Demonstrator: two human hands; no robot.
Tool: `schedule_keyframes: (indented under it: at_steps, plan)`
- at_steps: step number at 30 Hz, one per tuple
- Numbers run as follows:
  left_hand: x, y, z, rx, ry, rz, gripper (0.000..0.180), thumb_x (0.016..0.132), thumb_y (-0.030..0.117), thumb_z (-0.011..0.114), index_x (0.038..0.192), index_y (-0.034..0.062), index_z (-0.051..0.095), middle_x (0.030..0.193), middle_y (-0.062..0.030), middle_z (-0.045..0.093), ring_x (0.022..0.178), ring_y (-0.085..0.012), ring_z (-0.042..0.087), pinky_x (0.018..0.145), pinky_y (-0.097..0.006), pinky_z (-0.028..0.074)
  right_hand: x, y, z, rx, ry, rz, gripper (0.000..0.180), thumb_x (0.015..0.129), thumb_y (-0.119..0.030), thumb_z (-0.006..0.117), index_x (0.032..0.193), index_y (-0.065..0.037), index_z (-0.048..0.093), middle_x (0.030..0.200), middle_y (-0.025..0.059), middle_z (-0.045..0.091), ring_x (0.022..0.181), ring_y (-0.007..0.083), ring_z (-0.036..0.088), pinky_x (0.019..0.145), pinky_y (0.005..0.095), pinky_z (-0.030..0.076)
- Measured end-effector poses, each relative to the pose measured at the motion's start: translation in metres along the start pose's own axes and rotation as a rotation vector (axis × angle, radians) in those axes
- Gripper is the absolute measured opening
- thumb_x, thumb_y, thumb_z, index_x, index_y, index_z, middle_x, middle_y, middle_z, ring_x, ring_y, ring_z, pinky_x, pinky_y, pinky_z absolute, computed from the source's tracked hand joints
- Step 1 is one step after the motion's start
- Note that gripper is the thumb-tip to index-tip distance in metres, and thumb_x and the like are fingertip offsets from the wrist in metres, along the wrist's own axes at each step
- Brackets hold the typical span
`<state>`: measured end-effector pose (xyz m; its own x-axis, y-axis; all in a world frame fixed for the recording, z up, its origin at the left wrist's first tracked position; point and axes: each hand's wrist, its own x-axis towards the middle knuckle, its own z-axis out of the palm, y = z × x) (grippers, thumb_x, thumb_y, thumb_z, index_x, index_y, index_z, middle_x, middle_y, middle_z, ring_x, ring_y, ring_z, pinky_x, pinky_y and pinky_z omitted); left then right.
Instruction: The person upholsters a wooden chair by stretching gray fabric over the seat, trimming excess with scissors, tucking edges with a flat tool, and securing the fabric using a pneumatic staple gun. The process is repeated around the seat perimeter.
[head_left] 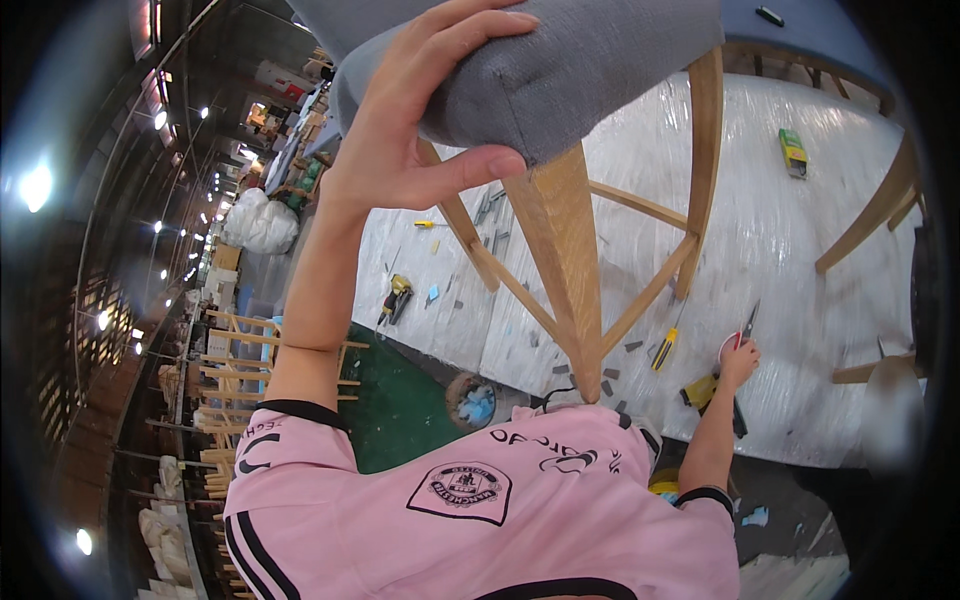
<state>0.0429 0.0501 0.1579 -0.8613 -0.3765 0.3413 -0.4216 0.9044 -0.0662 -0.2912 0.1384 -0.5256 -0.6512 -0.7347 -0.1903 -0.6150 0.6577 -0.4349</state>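
A stool or chair with a grey fabric-covered seat [575, 75] and wooden legs [565, 255] stands tilted in front of me. My left hand [420, 110] grips the seat's near corner, fingers over the fabric and thumb pressed by the top of the nearest leg. Low on the right, my right hand [740, 365] is closed around the red handle of what looks like a pair of scissors [750, 320], its blades pointing away along the table. Right beside that wrist lies a yellow-and-black tool [700, 390]; its kind is unclear.
The worktable [760, 240] is covered in clear plastic film. On it lie a yellow-handled screwdriver [664, 350], a yellow-and-black power tool [397, 298], a green-and-yellow box [792, 153] and dark scraps. Another wooden-legged piece [870, 220] stands right; a bin [474, 400] is below.
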Motion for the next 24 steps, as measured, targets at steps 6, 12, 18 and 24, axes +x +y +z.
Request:
schedule_keyframes:
  at_steps: [6, 12, 18, 24]
  plan:
    - [0.005, 0.005, 0.001, -0.062, 0.021, 0.000, 0.085, 0.073, 0.045, 0.086, 0.144, 0.0100, 0.056, 0.153, -0.0158, 0.051, 0.137, -0.0327, 0.052, 0.113, -0.046, 0.041, 0.027, 0.024, 0.002, 0.085, -0.140, -0.062, 0.039, 0.092, -0.022, 0.070, 0.126, -0.009, 0.058, 0.125, 0.0196, 0.060, 0.112, 0.0370, 0.064, 0.091, 0.0443, 0.054]
    - [-0.001, 0.017, -0.002, -0.078, -0.020, -0.053, 0.091, 0.072, 0.033, 0.090, 0.146, -0.0008, 0.051, 0.156, -0.0282, 0.039, 0.144, -0.0424, 0.040, 0.118, -0.051, 0.030, -0.022, -0.037, -0.090, 1.828, -0.544, 0.080, 0.068, 0.088, -0.017, 0.078, 0.144, -0.001, 0.045, 0.106, 0.0086, 0.065, 0.089, 0.0161, 0.064, 0.080, 0.0297, 0.053]
    - [0.002, 0.023, 0.008, -0.058, 0.075, -0.007, 0.092, 0.069, 0.035, 0.092, 0.145, -0.0005, 0.053, 0.155, -0.0282, 0.041, 0.144, -0.0422, 0.041, 0.118, -0.052, 0.029, -0.105, -0.167, -0.219, 1.705, -0.950, -0.476, 0.079, 0.081, -0.040, 0.087, 0.139, 0.001, 0.052, 0.084, 0.0026, 0.059, 0.063, 0.0099, 0.054, 0.056, 0.0230, 0.041]
    - [-0.007, 0.017, 0.008, -0.052, 0.080, -0.001, 0.091, 0.068, 0.035, 0.091, 0.144, 0.0005, 0.054, 0.155, -0.0276, 0.042, 0.145, -0.0420, 0.040, 0.118, -0.053, 0.029, -0.131, -0.244, -0.309, 1.497, -1.215, -0.955, 0.091, 0.066, -0.076, 0.083, 0.114, 0.000, 0.068, 0.066, -0.0034, 0.050, 0.055, 0.0047, 0.048, 0.050, 0.0220, 0.033]
